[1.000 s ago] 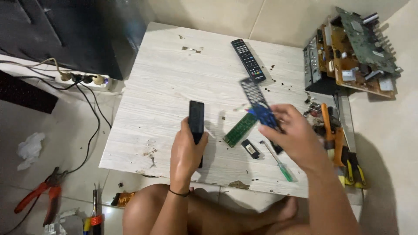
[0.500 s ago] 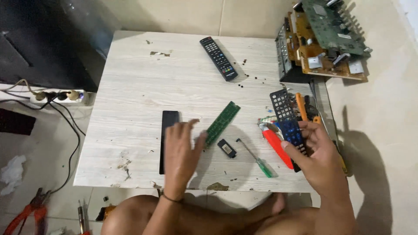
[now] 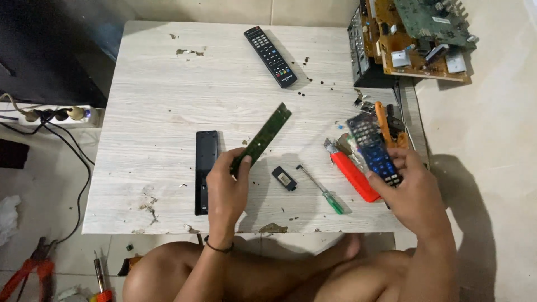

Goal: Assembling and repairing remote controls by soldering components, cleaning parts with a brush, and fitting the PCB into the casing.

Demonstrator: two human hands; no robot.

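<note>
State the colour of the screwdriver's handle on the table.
Green: the screwdriver has a green handle, clearest in the head view, lying between both hands.

Left hand bare, a thin dark band around its wrist; right hand bare, no ring or watch; forearms unsleeved; knees bare below the hands.

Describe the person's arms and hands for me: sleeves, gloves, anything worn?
Both forearms are bare, with no sleeves in view. Both hands, left hand and right hand, are ungloved, and no rings or watch show. The only thing worn is a thin dark band around the left wrist.
</note>
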